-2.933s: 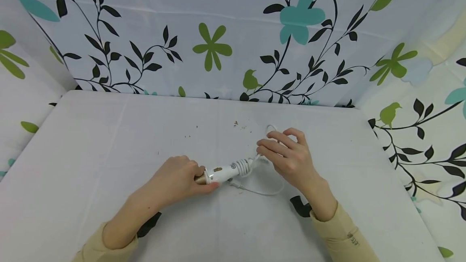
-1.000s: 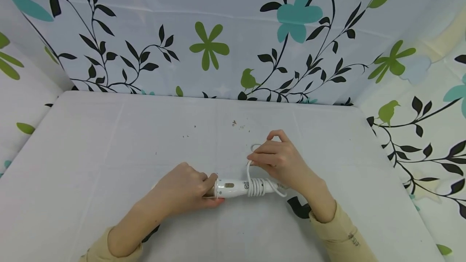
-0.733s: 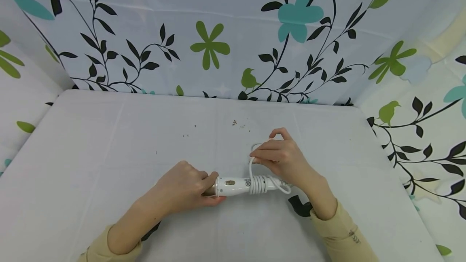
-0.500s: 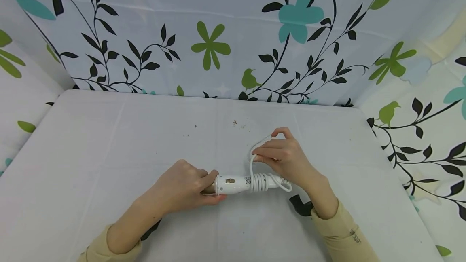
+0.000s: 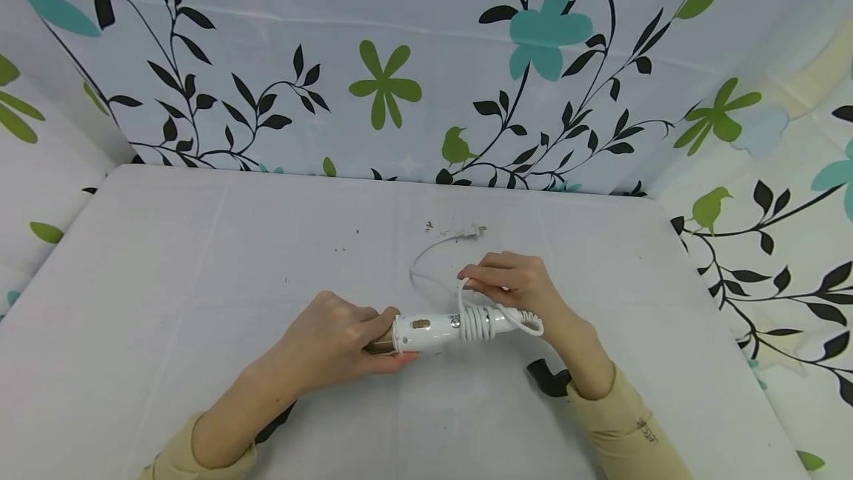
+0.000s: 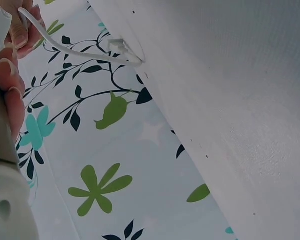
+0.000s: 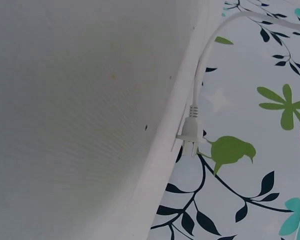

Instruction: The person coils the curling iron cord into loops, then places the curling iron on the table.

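Observation:
A white-handled curling iron (image 5: 433, 333) with a gold-brown barrel (image 6: 1, 120) is held level over the table. My left hand (image 5: 336, 335) grips the barrel end, thumb and fingers on opposite sides. Several turns of the white cord (image 5: 476, 323) wrap round the handle, and a loose loop sits near its right end. My right hand (image 5: 523, 280) pinches the cord between thumb and fingers just above the coils. Beyond that pinch, the free length curves away to a white two-pin plug (image 5: 471, 231), which the right wrist view shows hanging freely.
A white-covered table (image 5: 200, 258) lies beneath, with small brown crumbs (image 5: 429, 226) toward its back. Leaf-and-flower patterned cloth (image 5: 266, 35) hangs behind and at both sides. Black straps (image 5: 549, 378) show by the wrists.
The cord has gone from looser to several coils on the handle. My right hand's fingers have come down closer together, and the plug end now swings out behind the hand. The left hand keeps its grip.

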Demonstrator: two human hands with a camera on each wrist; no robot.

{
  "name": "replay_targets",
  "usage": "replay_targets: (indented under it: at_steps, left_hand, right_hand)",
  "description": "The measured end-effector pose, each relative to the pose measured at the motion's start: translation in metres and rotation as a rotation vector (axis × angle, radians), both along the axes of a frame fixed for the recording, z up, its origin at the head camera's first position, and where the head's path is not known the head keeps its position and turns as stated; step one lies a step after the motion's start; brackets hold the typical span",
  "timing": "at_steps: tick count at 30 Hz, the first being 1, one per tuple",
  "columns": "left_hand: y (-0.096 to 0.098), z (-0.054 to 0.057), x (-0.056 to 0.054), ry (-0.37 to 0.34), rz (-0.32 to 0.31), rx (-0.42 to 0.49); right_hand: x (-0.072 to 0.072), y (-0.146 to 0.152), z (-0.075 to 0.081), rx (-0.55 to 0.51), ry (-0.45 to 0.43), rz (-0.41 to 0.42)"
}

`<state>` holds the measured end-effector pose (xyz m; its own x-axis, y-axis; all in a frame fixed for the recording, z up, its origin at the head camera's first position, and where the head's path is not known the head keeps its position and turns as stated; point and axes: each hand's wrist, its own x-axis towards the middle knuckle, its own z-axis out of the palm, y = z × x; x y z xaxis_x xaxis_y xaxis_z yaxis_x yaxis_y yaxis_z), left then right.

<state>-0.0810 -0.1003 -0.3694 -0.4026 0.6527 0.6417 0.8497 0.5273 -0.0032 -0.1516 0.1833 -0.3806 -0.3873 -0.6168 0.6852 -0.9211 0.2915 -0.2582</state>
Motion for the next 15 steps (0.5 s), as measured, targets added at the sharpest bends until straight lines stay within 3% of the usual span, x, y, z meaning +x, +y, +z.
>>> replay_targets:
  at_steps: [8, 15]
  left_hand:
    - [0.001, 0.000, 0.000, -0.006, -0.007, 0.045]
    - [0.003, -0.003, -0.001, -0.013, 0.013, 0.164]
  right_hand:
    - [0.009, -0.005, -0.002, 0.045, -0.113, -0.035]
    - [0.013, -0.011, -0.002, 0.151, -0.089, -0.139]
